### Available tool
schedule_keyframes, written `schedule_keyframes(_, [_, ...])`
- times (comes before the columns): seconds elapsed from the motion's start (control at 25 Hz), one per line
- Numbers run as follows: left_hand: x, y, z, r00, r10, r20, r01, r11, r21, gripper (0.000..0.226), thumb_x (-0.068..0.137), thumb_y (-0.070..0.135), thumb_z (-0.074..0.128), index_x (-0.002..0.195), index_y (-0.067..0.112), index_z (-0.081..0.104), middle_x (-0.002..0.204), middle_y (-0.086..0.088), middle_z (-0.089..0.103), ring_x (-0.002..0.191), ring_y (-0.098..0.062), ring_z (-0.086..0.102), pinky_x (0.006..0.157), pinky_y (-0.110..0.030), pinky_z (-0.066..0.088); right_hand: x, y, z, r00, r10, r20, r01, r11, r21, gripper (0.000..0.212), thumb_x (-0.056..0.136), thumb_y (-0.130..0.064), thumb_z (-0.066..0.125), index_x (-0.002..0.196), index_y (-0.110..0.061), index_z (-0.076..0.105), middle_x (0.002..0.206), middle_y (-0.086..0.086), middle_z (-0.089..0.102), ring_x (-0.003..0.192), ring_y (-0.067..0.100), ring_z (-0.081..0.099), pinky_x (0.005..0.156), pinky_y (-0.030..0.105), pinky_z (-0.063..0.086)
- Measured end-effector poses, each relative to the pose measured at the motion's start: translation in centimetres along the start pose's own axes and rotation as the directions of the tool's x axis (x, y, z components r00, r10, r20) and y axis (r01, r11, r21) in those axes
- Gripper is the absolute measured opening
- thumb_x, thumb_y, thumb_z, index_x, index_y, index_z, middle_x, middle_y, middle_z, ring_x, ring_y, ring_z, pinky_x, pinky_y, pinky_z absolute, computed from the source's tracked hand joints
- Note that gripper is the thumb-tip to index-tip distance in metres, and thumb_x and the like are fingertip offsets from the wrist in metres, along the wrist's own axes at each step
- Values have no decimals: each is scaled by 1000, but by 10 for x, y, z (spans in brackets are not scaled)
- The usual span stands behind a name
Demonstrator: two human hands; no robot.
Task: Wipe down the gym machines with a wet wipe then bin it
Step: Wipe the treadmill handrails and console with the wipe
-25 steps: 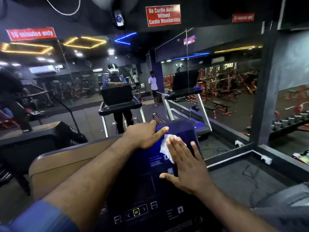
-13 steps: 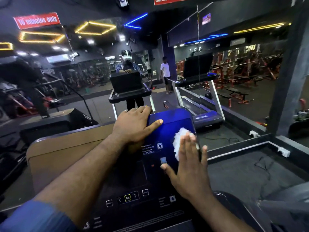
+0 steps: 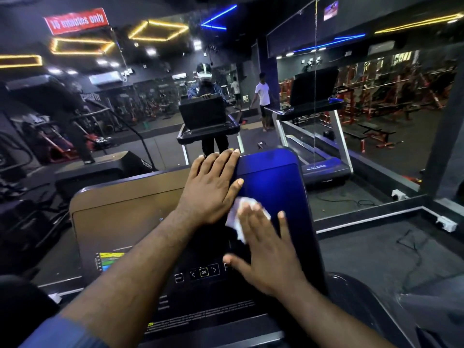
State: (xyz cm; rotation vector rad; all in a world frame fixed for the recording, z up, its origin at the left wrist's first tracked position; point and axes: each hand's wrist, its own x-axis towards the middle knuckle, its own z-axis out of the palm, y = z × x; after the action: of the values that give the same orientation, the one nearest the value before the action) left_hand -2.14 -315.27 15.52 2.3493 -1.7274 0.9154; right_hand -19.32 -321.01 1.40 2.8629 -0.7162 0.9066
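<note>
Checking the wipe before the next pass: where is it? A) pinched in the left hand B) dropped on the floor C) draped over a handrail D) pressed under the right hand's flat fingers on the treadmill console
D: the white wipe shows from under the flat right hand on the console; the left hand holds nothing.

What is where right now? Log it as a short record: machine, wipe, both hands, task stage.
console: dark blue treadmill panel
wet wipe: white, crumpled, lying on the console
left hand: flat on the console's upper left edge, fingers straight
right hand: flat, fingers straight, pressing the wet wipe down
stage: mid-wipe; wipe not yet binned
</note>
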Motion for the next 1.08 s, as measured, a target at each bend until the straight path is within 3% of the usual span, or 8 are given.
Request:
schedule_keyframes(0.12, [-7, -5, 3, 999, 36, 6, -36, 999, -15, 68, 108, 55, 20, 168, 25, 7, 172, 2, 18, 155, -24, 20, 129, -50, 10, -54, 13, 15, 1000, -26, -4, 25, 999, -38, 101, 92, -88, 33, 167, -23, 14, 175, -8, 1, 160, 12, 13, 126, 57, 7])
schedule_keyframes(0.28, [-4, -8, 2, 998, 34, 45, -31, 998, -62, 70, 107, 58, 19, 167, 27, 5, 173, 5, 14, 157, -24, 15, 129, -49, 5, 12, 29, -15, 952, 302, -55, -303, 953, -1, 103, 93, -87, 20, 166, -20, -8, 174, -3, -13, 161, 17, -9, 127, 57, -8])
schedule_keyframes(0.52, [-7, -18, -9, 997, 71, 24, -69, 994, -83, 64, 110, 54, 23, 167, 29, 12, 172, 7, 21, 156, -19, 21, 127, -39, 8, -14, -4, -1, 998, 51, 47, -50, 998, -28, 101, 94, -87, 25, 167, -23, -2, 175, -6, -10, 161, 14, -5, 126, 63, 8])
schedule_keyframes(0.6, [0, -20, -14, 997, 56, 43, -50, 990, -134, 63, 109, 55, 23, 166, 29, 15, 169, 7, 29, 153, -20, 26, 126, -39, 14, -30, 17, 2, 993, 114, 15, -113, 992, -59, 99, 94, -87, 23, 167, -24, 0, 175, -8, -8, 161, 14, 0, 126, 64, 7])
schedule_keyframes(0.76, [4, -13, -17, 998, 31, 58, -22, 988, -151, 66, 108, 59, 20, 165, 27, 19, 165, 7, 34, 148, -20, 31, 123, -42, 19, 13, 19, -18, 929, 369, -14, -368, 928, 56, 97, 96, -83, 18, 165, -22, -15, 172, -4, -21, 159, 17, -17, 124, 59, -13])
schedule_keyframes(0.88, [0, -10, -15, 999, 20, 49, -14, 993, -117, 70, 106, 60, 16, 166, 26, 16, 167, 6, 31, 150, -22, 28, 125, -42, 17, -7, -1, -6, 999, 28, 30, -28, 1000, -1, 96, 96, -83, 27, 167, -25, 1, 175, -5, -9, 161, 18, -2, 126, 60, -5])
schedule_keyframes(0.96, [-2, -9, -12, 998, 21, 64, -15, 995, -104, 71, 106, 60, 15, 167, 24, 11, 170, 4, 25, 154, -23, 21, 128, -42, 12, -51, 9, 9, 995, -59, 74, 63, 997, -42, 93, 95, -85, 30, 167, -30, 10, 175, -10, -2, 160, 15, 12, 125, 60, 5])
schedule_keyframes(1.08, [-4, -8, -9, 994, 31, 105, -20, 995, -99, 74, 106, 61, 14, 168, 22, 2, 174, 3, 14, 158, -24, 11, 130, -45, 3, -52, 38, 6, 977, 210, 21, -208, 976, -62, 96, 94, -86, 22, 167, -28, 1, 175, -8, -6, 161, 16, 4, 126, 63, 3])
